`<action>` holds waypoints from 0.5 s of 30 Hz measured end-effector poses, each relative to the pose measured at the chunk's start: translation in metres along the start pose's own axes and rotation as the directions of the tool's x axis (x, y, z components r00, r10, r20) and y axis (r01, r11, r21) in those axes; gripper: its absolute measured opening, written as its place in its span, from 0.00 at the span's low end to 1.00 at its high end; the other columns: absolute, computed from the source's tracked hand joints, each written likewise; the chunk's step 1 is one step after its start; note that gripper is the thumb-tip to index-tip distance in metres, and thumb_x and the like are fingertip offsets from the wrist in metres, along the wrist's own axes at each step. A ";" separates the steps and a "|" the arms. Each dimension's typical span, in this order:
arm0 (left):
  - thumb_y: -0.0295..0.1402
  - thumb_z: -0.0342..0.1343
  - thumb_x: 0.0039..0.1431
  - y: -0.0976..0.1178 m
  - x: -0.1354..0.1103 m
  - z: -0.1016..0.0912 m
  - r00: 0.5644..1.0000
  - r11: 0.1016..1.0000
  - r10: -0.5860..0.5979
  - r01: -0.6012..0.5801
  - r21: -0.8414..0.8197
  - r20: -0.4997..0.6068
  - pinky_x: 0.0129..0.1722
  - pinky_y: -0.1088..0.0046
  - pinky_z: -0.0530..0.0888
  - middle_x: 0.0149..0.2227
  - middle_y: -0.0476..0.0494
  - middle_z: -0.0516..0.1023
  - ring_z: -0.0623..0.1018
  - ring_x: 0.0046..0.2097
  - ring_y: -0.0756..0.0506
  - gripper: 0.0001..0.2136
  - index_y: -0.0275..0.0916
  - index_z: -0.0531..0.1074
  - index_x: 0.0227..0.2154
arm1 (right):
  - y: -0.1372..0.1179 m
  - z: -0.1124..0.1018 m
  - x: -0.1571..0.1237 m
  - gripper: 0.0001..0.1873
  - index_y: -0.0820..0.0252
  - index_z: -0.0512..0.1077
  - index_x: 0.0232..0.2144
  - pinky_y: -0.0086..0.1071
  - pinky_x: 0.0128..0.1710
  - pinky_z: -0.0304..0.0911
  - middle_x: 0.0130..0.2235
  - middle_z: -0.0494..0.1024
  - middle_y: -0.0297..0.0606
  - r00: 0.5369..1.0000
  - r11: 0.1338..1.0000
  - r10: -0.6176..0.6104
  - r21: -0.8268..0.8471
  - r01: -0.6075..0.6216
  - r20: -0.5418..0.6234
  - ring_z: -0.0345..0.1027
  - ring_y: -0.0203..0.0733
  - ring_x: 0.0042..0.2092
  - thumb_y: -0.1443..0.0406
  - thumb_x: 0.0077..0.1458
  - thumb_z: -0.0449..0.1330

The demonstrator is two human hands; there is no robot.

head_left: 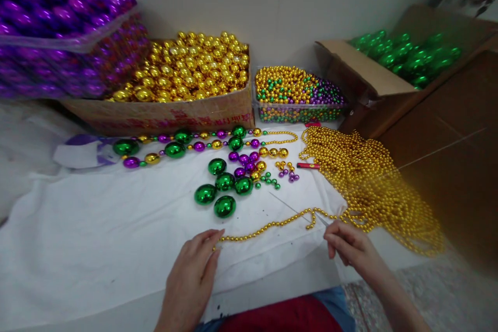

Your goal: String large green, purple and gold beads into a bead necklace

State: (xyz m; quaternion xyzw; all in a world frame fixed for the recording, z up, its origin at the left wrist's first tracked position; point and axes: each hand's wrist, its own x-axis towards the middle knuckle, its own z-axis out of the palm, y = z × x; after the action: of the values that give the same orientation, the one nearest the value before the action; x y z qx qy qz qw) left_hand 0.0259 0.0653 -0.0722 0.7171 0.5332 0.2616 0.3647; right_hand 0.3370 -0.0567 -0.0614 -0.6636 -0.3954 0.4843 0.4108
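Observation:
My left hand (194,270) is closed, with thumb and fingers pinching one end of a gold bead strand (249,236). The strand runs right across the white cloth, and a short tail of it hangs down near my right hand (348,246). That hand is closed around a slim, pointed metal tool (322,220) whose tip is close to the strand; its kind is hard to make out. A thin needle-like wire (288,204) slants over the cloth between them. Beyond lie large green beads (224,181), purple beads (244,159), gold beads (273,152) and small green bead clusters (268,180).
A finished-looking multicoloured bead string (175,149) lies farther back. At right are a heap of gold bead strands (361,171) and a red lighter (308,166). Along the wall stand a purple-bead container (70,44), a gold-bead box (175,114), a mixed-bead tub (301,113) and a green-bead carton (365,70).

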 end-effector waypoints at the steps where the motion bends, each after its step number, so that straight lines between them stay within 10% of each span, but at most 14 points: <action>1: 0.45 0.55 0.54 0.011 -0.003 0.007 0.998 0.997 -0.019 0.024 -0.075 0.056 0.52 0.59 0.68 0.45 0.41 0.77 0.73 0.48 0.39 0.16 0.44 0.78 0.41 | -0.006 0.014 0.001 0.15 0.60 0.67 0.27 0.25 0.19 0.49 0.22 0.70 0.30 1.000 0.999 -0.022 0.027 0.022 -0.018 0.54 0.30 0.20 0.55 0.58 0.55; 4: 0.44 0.54 0.56 0.042 -0.011 0.038 0.955 0.884 -0.103 0.216 -0.414 0.279 0.39 0.68 0.72 0.32 0.44 0.77 0.74 0.36 0.43 0.16 0.43 0.78 0.42 | -0.023 0.062 0.006 0.14 0.59 0.66 0.27 0.25 0.20 0.50 0.21 0.70 0.30 0.997 0.994 -0.082 0.077 0.081 0.014 0.55 0.30 0.20 0.57 0.60 0.54; 7: 0.42 0.58 0.54 0.055 -0.012 0.063 0.943 0.699 -0.199 0.328 -0.636 0.267 0.33 0.72 0.69 0.24 0.48 0.72 0.71 0.30 0.47 0.15 0.39 0.78 0.39 | -0.029 0.097 0.010 0.14 0.60 0.67 0.25 0.26 0.27 0.55 0.23 0.69 0.30 0.982 0.983 -0.181 -0.002 0.182 0.046 0.62 0.32 0.25 0.61 0.61 0.53; 15: 0.36 0.61 0.51 0.059 -0.009 0.059 0.963 0.584 -0.168 0.269 -0.766 0.210 0.34 0.75 0.67 0.30 0.46 0.71 0.70 0.34 0.49 0.10 0.36 0.74 0.22 | -0.022 0.108 0.017 0.14 0.61 0.69 0.26 0.25 0.24 0.53 0.22 0.70 0.31 0.986 0.986 -0.122 0.129 0.108 0.109 0.60 0.31 0.24 0.57 0.58 0.56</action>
State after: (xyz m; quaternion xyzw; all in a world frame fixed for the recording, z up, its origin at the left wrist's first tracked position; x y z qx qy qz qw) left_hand 0.1025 0.0322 -0.0598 0.4260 0.4260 0.3802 0.7018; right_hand 0.2336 -0.0159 -0.0676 -0.5836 -0.4261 0.5210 0.4543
